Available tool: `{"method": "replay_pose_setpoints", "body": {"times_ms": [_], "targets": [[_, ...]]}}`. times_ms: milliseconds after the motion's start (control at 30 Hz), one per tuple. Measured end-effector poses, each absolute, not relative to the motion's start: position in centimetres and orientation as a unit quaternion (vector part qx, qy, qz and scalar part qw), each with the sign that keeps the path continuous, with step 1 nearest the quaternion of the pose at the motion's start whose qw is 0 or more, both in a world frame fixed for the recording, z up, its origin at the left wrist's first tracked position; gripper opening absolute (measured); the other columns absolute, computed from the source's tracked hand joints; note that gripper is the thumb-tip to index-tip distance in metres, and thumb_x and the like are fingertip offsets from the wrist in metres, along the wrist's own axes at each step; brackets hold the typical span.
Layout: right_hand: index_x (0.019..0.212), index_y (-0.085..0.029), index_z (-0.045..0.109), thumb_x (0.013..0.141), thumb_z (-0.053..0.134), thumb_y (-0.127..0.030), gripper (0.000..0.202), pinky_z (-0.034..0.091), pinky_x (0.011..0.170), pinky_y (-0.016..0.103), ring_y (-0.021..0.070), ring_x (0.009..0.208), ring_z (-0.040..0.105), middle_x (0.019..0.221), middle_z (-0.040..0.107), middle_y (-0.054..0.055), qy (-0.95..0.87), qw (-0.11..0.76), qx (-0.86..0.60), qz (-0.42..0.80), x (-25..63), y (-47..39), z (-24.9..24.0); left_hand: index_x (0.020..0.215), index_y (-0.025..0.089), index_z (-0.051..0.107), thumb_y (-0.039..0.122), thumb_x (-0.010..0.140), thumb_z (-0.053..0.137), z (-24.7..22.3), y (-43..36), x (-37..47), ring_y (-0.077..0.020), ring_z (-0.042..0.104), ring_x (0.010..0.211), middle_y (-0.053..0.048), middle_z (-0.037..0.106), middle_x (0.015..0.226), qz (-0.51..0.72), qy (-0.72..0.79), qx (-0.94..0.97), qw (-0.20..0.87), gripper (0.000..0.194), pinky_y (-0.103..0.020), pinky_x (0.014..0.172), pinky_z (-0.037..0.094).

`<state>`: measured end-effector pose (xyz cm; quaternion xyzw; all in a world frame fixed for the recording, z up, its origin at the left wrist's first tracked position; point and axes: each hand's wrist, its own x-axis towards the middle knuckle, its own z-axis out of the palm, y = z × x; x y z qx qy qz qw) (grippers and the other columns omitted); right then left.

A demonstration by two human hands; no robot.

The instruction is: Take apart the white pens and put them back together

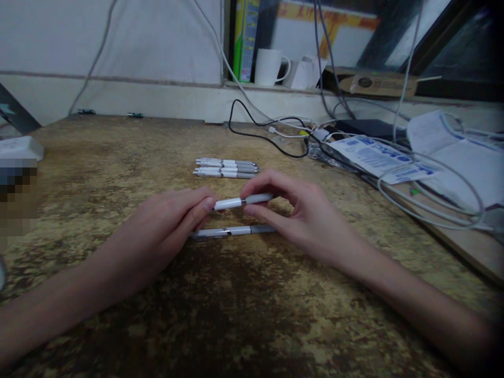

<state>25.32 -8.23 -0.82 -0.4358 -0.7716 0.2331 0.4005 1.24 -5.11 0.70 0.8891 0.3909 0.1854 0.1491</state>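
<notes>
A white pen with a grey grip (228,203) is held level between both hands, just above the table. My left hand (165,220) pinches its left end, which the fingers hide. Around the grey part close the thumb and forefinger of my right hand (299,210). Below it on the table lies a second white and grey pen (232,231), its ends partly covered by my hands. Farther back, several similar pens (226,169) rest side by side, clips to the left.
The worn wooden table (118,157) carries a black cable (271,139) at the back. Papers (386,157) and coiled white cable (429,218) crowd the right side. A white mug (270,67) stands on the sill. At the left edge sits a white object (21,148).
</notes>
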Motion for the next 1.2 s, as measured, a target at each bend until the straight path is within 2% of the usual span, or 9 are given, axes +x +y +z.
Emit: {"method": "replay_pose_setpoints", "body": {"times_ms": [200, 333, 533, 833, 933, 1200], "targets": [[0.102, -0.024, 0.077, 0.097, 0.065, -0.035, 0.017, 0.054, 0.084, 0.034, 0.0220, 0.096, 0.071, 0.103, 0.077, 0.005, -0.760, 0.404, -0.444, 0.249, 25.39, -8.27, -0.43, 0.085, 0.021, 0.063, 0.040, 0.107, 0.038, 0.76, -5.11, 1.22, -0.0175, 0.056, 0.068, 0.001, 0.063, 0.073, 0.183, 0.381, 0.893, 0.155, 0.038, -0.028, 0.069, 0.043], [0.103, -0.024, 0.078, 0.092, 0.072, -0.033, 0.015, 0.056, 0.087, 0.037, 0.0237, 0.098, 0.072, 0.104, 0.078, 0.005, -0.757, 0.431, -0.435, 0.228, 25.63, -8.02, -0.53, 0.088, 0.021, 0.064, 0.040, 0.107, 0.037, 0.90, -5.14, 1.11, -0.0178, 0.056, 0.068, 0.001, 0.062, 0.072, 0.191, 0.383, 0.890, 0.159, 0.038, -0.027, 0.068, 0.042], [0.096, -0.024, 0.078, 0.088, 0.078, -0.031, 0.011, 0.056, 0.087, 0.036, 0.0227, 0.094, 0.073, 0.097, 0.078, 0.004, -0.753, 0.454, -0.428, 0.210, 25.70, -7.72, -0.89, 0.079, 0.020, 0.060, 0.044, 0.107, 0.039, 0.83, -4.85, 0.95, -0.0160, 0.054, 0.062, 0.002, 0.060, 0.066, 0.190, 0.382, 0.884, 0.188, 0.042, -0.026, 0.061, 0.038], [0.092, -0.026, 0.080, 0.087, 0.079, -0.025, 0.005, 0.057, 0.090, 0.037, 0.0221, 0.092, 0.074, 0.096, 0.079, 0.002, -0.757, 0.472, -0.422, 0.160, 25.53, -8.02, -0.59, 0.091, 0.021, 0.071, 0.049, 0.108, 0.035, 0.93, -4.66, 0.62, -0.0149, 0.051, 0.059, 0.003, 0.055, 0.062, 0.193, 0.397, 0.856, 0.270, 0.048, -0.024, 0.056, 0.039], [0.092, -0.026, 0.080, 0.087, 0.079, -0.023, 0.006, 0.058, 0.090, 0.038, 0.0224, 0.093, 0.074, 0.096, 0.080, 0.002, -0.761, 0.474, -0.420, 0.142, 25.58, -8.13, -0.55, 0.085, 0.020, 0.069, 0.050, 0.107, 0.035, 0.95, -4.68, 0.79, -0.0145, 0.050, 0.059, 0.002, 0.055, 0.063, 0.194, 0.396, 0.847, 0.297, 0.050, -0.024, 0.055, 0.040], [0.091, -0.026, 0.079, 0.089, 0.077, -0.023, 0.005, 0.057, 0.094, 0.039, 0.0229, 0.097, 0.074, 0.099, 0.080, 0.003, -0.770, 0.490, -0.388, 0.126, 25.84, -8.37, -0.43, 0.077, 0.019, 0.066, 0.052, 0.105, 0.035, 1.05, -4.46, 0.92, -0.0158, 0.056, 0.066, -0.001, 0.065, 0.072, 0.190, 0.396, 0.835, 0.333, 0.054, -0.024, 0.058, 0.045]]}}
